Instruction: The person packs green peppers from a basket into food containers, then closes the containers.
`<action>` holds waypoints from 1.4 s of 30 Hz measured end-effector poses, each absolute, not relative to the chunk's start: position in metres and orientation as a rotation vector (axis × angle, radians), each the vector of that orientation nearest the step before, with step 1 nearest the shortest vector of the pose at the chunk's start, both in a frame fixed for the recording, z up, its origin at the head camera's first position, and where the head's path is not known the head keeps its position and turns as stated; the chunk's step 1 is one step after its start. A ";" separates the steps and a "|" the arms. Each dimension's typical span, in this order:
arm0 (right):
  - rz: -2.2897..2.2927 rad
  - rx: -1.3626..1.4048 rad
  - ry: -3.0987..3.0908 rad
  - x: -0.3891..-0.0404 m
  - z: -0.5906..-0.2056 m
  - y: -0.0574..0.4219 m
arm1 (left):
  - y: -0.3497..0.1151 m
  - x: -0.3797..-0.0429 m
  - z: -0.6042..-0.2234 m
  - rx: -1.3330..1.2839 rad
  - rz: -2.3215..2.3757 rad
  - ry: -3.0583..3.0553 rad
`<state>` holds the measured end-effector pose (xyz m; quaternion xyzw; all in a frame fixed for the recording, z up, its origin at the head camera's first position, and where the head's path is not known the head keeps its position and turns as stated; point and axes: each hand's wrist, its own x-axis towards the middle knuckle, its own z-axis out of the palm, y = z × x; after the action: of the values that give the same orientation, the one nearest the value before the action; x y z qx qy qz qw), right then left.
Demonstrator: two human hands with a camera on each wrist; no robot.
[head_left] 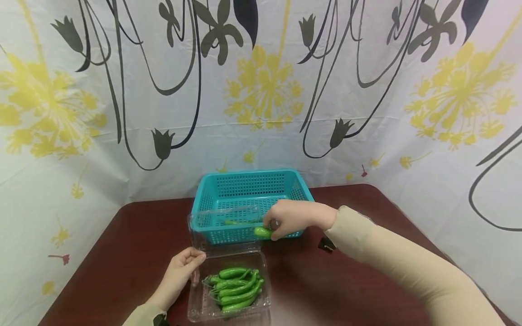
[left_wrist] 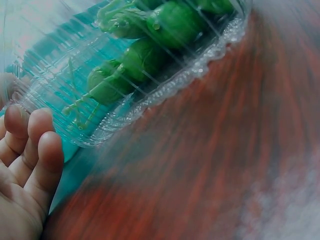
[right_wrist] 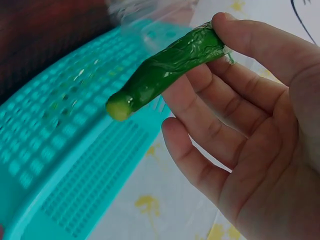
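A clear plastic clamshell box (head_left: 195, 312) lies with its lid (head_left: 193, 240) raised at the far side. Several green chili peppers (head_left: 240, 290) lie in its base, their thin stems toward the left. My left hand (head_left: 179, 271) pinches the box's left edge near the hinge, fingers on one side of the plastic and thumb on the other (left_wrist: 25, 170). My right hand (head_left: 291, 215) holds one green chili pepper (right_wrist: 170, 67) between thumb and fingers by its stem end, near the basket's front rim and the lid's right edge. Its blunt yellowish tip points away from the palm.
A turquoise perforated basket (head_left: 200, 192) stands behind the box, against the patterned cloth (head_left: 261, 149). Something green (head_left: 232, 222) shows through the lid at the basket's front. Everything stands on a dark red-brown table (head_left: 334, 280).
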<state>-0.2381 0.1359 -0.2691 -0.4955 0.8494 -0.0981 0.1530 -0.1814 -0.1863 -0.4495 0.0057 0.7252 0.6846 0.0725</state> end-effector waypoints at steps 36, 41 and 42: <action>-0.051 -1.447 2.434 -0.205 -0.340 0.029 | -0.186 -0.183 -0.445 0.031 2.057 2.162; -0.023 -1.477 2.415 -0.206 -0.348 0.027 | -0.187 -0.182 -0.446 0.034 2.077 2.159; -0.019 -1.483 2.410 -0.207 -0.350 0.027 | -0.187 -0.182 -0.446 0.035 2.077 2.158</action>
<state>-0.2069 0.0266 -0.3496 -0.5177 0.8413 -0.0066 0.1554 -0.1820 -0.1871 -0.4463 0.0118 0.7187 0.6914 0.0731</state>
